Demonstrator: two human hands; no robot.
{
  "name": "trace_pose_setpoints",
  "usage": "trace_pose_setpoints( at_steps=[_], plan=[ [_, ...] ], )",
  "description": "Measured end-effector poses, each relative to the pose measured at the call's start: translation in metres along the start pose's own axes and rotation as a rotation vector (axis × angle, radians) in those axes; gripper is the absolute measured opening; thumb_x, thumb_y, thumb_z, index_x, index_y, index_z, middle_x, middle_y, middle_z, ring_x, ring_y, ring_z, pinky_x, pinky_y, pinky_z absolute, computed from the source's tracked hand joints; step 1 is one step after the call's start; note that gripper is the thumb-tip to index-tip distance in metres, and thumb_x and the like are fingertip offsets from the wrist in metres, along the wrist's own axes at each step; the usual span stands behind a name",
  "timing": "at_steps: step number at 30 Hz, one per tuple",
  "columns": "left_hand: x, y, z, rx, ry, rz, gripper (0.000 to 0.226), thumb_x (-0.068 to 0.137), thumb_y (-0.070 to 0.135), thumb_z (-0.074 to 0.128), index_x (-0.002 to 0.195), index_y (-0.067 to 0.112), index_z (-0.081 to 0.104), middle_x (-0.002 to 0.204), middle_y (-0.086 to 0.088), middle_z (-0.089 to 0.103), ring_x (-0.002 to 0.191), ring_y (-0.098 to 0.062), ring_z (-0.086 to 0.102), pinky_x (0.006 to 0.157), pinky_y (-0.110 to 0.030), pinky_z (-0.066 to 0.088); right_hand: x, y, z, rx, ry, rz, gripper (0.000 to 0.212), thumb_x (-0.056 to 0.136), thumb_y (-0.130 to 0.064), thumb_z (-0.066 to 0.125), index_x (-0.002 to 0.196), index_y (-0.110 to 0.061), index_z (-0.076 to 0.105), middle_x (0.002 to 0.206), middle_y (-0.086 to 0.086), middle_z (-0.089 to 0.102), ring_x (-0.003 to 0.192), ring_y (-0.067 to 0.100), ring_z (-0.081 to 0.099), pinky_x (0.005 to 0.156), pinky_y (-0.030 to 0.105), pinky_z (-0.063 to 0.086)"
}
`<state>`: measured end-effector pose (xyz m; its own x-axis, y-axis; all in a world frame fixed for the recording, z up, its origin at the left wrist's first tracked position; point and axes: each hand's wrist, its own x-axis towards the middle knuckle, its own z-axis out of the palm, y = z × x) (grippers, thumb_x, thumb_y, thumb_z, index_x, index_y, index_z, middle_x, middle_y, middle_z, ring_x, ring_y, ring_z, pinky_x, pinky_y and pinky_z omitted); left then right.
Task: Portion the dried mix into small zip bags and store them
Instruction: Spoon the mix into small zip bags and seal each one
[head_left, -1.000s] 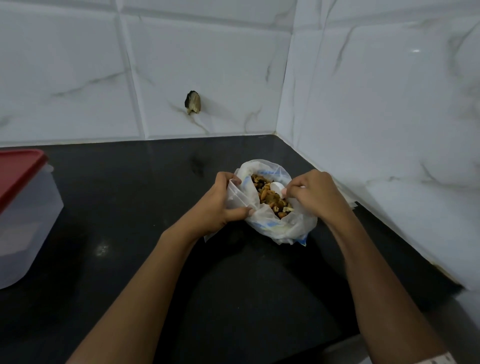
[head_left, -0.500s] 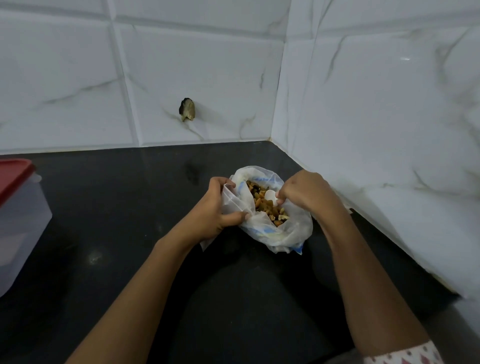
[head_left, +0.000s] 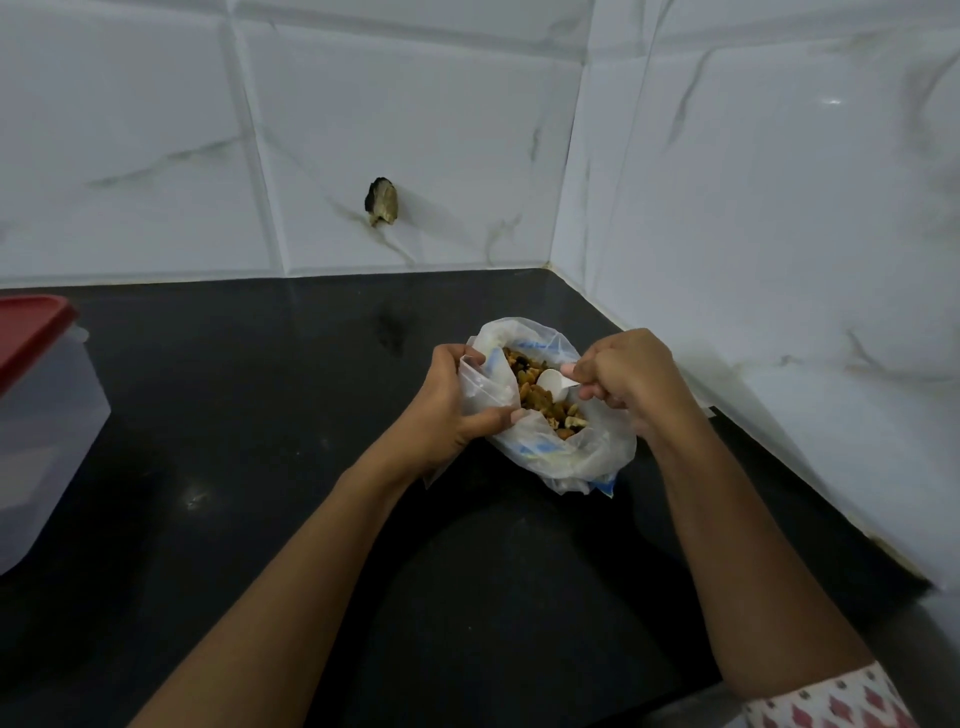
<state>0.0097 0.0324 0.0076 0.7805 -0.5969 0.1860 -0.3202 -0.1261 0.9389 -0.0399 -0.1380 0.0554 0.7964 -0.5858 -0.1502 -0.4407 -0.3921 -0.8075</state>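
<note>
A: What is hidden or cut off?

B: The container (head_left: 41, 415) at the far left is cut by the frame edge, and only part of its red lid (head_left: 31, 332) is seen. The handle of the white spoon (head_left: 553, 384) is covered by the right hand (head_left: 623, 379). A dark lump (head_left: 383, 202) is seen on the far wall tile, but what it is cannot be made out. Only a patterned sleeve (head_left: 831, 701) is shown at the near right edge.

A: How are the fingers set?

B: The left hand (head_left: 447, 410) is curled, and clear plastic at the left rim of the bag (head_left: 566, 457) is gripped between thumb and fingers. Whether that fold belongs to the bag or to a separate smaller one cannot be told. The fingers of the right hand are closed, and the spoon is pinched, its bowl laid on the dried mix (head_left: 535, 395).

A: Where is the mix kept?

B: It is held inside the open bag, which is rested on the black counter (head_left: 260, 415) near the right wall, well apart from the container.

A: Can any writing be read?

B: Blue print (head_left: 540, 447) is seen on the bag, but no words can be read.
</note>
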Motion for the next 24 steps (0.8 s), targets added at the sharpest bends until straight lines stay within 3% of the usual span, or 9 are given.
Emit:
trace_pose_setpoints(
  at_steps=[4,10,12,14,16,19,21,24],
  plan=[
    [-0.001,0.0,0.002,-0.021,-0.005,0.009,0.055,0.08,0.018,0.069,0.116,0.022,0.027,0.104,0.017,0.038,0.092,-0.002,0.048,0.069,-0.005,0.048,0.008,0.002,-0.002,0.134,-0.074,0.2,0.017,0.088,-0.018,0.062,0.076,-0.007,0.058,0.056,0.0,0.047,0.041,0.007,0.027,0.035,0.016,0.023],
    [0.002,-0.001,0.0,-0.044,0.036,0.02,0.056,0.077,0.018,0.073,0.114,0.023,0.03,0.107,0.013,0.04,0.094,-0.003,0.049,0.068,-0.005,0.047,0.007,0.009,-0.004,0.243,-0.079,0.171,0.019,0.086,-0.013,0.062,0.069,-0.007,0.056,0.056,0.001,0.048,0.041,0.007,0.027,0.031,0.014,0.021],
    [0.002,-0.002,0.001,-0.03,0.047,0.021,0.057,0.077,0.019,0.073,0.114,0.023,0.03,0.108,0.012,0.04,0.095,-0.004,0.049,0.069,-0.009,0.048,0.006,0.008,0.002,0.142,-0.017,0.064,0.015,0.084,-0.016,0.064,0.073,-0.007,0.059,0.059,0.001,0.052,0.043,0.007,0.037,0.039,0.016,0.033],
    [0.002,-0.003,0.001,-0.031,0.037,0.019,0.057,0.077,0.019,0.073,0.115,0.022,0.03,0.109,0.012,0.04,0.098,-0.005,0.05,0.075,-0.015,0.05,0.007,0.006,0.009,0.015,0.062,-0.051,0.014,0.082,-0.018,0.069,0.077,-0.006,0.064,0.066,0.006,0.06,0.05,0.011,0.048,0.056,0.022,0.044],
    [0.002,-0.004,0.001,-0.057,0.014,-0.002,0.058,0.078,0.019,0.072,0.117,0.021,0.03,0.109,0.014,0.04,0.101,-0.007,0.051,0.079,-0.019,0.051,0.009,0.004,0.009,-0.032,0.065,-0.038,0.017,0.081,-0.021,0.07,0.082,-0.004,0.067,0.068,0.007,0.062,0.051,0.012,0.048,0.061,0.027,0.043],
    [0.002,-0.001,-0.002,-0.015,-0.001,-0.036,0.059,0.077,0.023,0.073,0.117,0.023,0.03,0.107,0.014,0.04,0.098,-0.005,0.049,0.074,-0.016,0.048,0.007,0.006,0.0,0.118,-0.047,0.089,0.016,0.084,-0.018,0.067,0.084,-0.002,0.064,0.062,0.003,0.056,0.041,0.007,0.037,0.042,0.019,0.031],
    [0.004,0.002,-0.006,0.045,0.015,-0.042,0.059,0.075,0.027,0.074,0.116,0.024,0.031,0.109,0.011,0.041,0.097,-0.005,0.048,0.071,-0.015,0.044,0.005,0.01,-0.005,0.274,-0.066,0.109,0.015,0.085,-0.012,0.065,0.074,-0.004,0.059,0.06,0.003,0.052,0.033,0.005,0.032,0.031,0.013,0.021],
    [0.006,0.005,-0.011,0.106,0.052,-0.037,0.059,0.072,0.031,0.075,0.114,0.026,0.035,0.121,0.003,0.039,0.109,-0.012,0.045,0.083,-0.02,0.044,0.004,0.015,-0.008,0.387,-0.057,0.094,0.018,0.083,-0.008,0.066,0.068,-0.004,0.058,0.06,0.005,0.053,0.026,0.004,0.031,0.028,0.011,0.018]
  ],
)
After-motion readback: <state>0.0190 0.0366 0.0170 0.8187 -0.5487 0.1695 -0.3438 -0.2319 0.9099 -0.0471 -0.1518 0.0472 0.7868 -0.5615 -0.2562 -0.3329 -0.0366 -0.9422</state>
